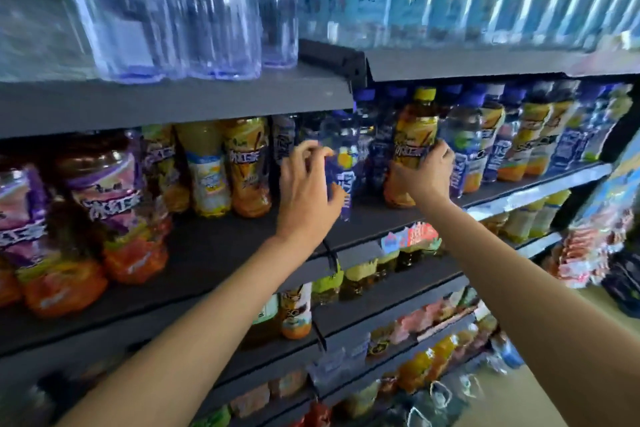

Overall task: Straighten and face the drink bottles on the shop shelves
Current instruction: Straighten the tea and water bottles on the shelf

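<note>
Bottles stood upright mid-shelf: my left hand (pixel 308 189) gripped a blue-labelled bottle (pixel 341 163), tilted slightly; my right hand (pixel 427 172) curled round an orange tea bottle (pixel 414 146) near the shelf (pixel 207 253) front edge.

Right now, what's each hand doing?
Left hand: holds the blue-labelled clear plastic bottle.
Right hand: holds the yellow-capped orange tea bottle.

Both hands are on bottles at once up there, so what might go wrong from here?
The left hand grips a blue-labelled bottle that looks tilted; if it slips, it may fall off the shelf edge. The right hand holds a yellow-capped orange bottle tight against its neighbours; turning it may knock them askew. The picture is blurred, so this is only a guess.
</note>
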